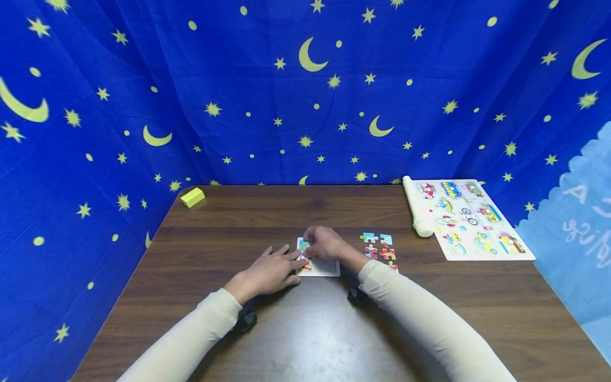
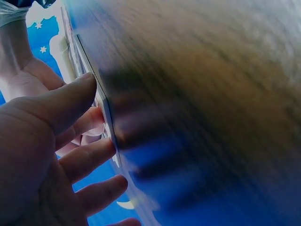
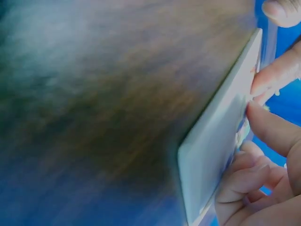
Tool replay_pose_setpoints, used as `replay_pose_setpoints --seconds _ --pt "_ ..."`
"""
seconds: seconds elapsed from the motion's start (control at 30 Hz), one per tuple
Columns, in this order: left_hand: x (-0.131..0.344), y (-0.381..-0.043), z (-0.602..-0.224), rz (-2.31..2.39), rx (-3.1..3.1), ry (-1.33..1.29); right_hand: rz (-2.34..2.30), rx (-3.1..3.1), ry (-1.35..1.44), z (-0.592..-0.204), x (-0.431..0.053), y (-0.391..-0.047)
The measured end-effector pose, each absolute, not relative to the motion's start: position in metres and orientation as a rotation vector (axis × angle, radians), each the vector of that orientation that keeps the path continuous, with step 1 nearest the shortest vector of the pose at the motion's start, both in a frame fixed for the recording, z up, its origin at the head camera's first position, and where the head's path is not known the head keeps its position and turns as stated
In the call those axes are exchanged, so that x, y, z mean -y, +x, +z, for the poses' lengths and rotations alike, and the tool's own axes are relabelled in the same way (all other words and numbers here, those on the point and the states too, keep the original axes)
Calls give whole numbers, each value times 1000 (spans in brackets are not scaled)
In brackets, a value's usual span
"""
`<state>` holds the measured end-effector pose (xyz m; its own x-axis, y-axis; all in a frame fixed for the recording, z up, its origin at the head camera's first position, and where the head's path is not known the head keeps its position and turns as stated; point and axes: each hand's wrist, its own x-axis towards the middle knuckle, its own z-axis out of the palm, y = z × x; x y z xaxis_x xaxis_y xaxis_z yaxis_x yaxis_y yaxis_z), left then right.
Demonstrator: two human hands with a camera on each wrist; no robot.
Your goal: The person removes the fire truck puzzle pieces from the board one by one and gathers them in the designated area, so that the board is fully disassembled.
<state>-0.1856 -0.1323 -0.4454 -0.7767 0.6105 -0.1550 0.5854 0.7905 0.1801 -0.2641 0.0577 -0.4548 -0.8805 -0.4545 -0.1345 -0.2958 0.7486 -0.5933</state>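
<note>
A small white puzzle tray (image 1: 325,269) lies on the table, with colourful jigsaw pieces (image 1: 307,266) along its left side. Spread fingers of my left hand (image 1: 269,273) rest on the tray's left edge and the pieces there. My right hand (image 1: 328,244) reaches over the tray from the right. Its thumb and curled fingers pinch a puzzle piece (image 3: 243,133) low against the tray surface, mostly hidden by the hand. Several loose jigsaw pieces (image 1: 385,253) lie right of the tray, partly behind the right forearm.
A picture board with vehicles (image 1: 470,233) lies at the back right, a white roll (image 1: 416,209) along its left edge. A yellow block (image 1: 193,198) sits at the far left corner. Blue star-patterned cloth (image 1: 267,95) hangs around the wooden table (image 1: 229,212).
</note>
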Motion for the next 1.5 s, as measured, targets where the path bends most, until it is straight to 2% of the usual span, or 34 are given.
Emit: replay_pose_setpoints --seconds 0.6,1.07,1.2,1.37,1.5 --pt "133 -186 -448 176 -2781 955 -823 -2679 -656 -453 -56 -269" --pt "132 -186 -447 160 -2781 946 -870 -2629 -801 -459 -72 -274" --pt "130 -186 -447 153 -2778 954 -960 -2594 -805 -452 -94 -280" --pt "128 -186 -446 149 -2772 930 -1114 -2561 -684 -444 -145 -297" --pt "129 -186 -446 144 -2781 916 -1071 -2573 -615 -444 -178 -309"
